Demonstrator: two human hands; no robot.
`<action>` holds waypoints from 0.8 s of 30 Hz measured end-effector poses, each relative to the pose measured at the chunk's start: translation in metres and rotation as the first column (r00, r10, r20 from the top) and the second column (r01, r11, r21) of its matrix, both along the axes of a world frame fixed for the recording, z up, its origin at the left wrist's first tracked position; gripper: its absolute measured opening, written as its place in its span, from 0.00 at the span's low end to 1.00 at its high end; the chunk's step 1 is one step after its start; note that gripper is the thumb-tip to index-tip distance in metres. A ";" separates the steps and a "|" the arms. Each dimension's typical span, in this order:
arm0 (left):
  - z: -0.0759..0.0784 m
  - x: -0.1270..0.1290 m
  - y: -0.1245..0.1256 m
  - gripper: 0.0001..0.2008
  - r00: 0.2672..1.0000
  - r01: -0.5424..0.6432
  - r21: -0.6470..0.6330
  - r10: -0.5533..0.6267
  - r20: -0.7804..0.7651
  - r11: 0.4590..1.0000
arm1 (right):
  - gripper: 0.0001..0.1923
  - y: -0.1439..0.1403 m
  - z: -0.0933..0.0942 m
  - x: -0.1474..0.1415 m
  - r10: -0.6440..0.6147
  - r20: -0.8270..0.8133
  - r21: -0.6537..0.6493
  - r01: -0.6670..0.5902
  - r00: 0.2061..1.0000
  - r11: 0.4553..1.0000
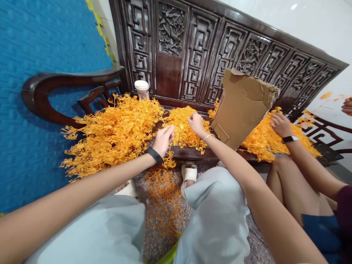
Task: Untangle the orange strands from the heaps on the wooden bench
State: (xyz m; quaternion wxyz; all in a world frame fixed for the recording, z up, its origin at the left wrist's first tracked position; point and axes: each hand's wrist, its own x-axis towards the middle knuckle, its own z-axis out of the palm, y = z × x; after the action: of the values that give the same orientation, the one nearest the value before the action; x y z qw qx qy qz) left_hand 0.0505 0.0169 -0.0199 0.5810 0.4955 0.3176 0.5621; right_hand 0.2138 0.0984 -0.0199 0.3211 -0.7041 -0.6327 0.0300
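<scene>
Carved wooden bench [192, 154] | left hand [164, 139] and right hand [195, 124] pinch orange plastic sprigs [183, 128] | sprigs look light, springy, tangle-prone; best pinched at stems.

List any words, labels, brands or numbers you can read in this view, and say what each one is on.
None can be read.
Cardboard piece: plain brown, no print showing.
White-lidded cup: no legible label; too small to tell.
Black wristband on the left hand: no markings visible.
Co-worker's watch: face too small to read.
Carved wooden bench back: fretwork patterns only, no lettering.
</scene>
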 end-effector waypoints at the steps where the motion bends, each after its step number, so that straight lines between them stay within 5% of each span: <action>1: 0.000 0.004 -0.001 0.18 1.000 0.005 0.000 -0.005 -0.006 1.000 | 0.04 0.000 0.001 0.000 -0.004 0.050 0.000 0.004 0.999 1.000; 6: 0.006 0.015 -0.002 0.18 0.999 0.040 -0.060 -0.038 0.030 0.997 | 0.05 0.010 0.004 0.002 -0.073 -0.026 -0.069 0.071 0.997 0.995; 19: 0.036 0.009 0.005 0.19 0.974 -0.036 -0.105 0.058 0.217 0.994 | 0.06 0.028 0.028 -0.031 -0.121 -0.090 0.078 0.129 0.988 0.989; 24: 0.041 0.014 -0.031 0.19 0.996 0.016 -0.255 0.007 0.090 0.967 | 0.09 0.038 0.029 0.012 -0.336 -0.185 0.112 0.360 0.923 0.926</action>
State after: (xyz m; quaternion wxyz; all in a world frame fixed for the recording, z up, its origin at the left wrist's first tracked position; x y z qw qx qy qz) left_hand 0.0641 -0.0142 0.0211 0.6550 0.3914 0.3596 0.5372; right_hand 0.2258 0.1361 0.0095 0.4215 -0.7756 -0.4696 -0.0160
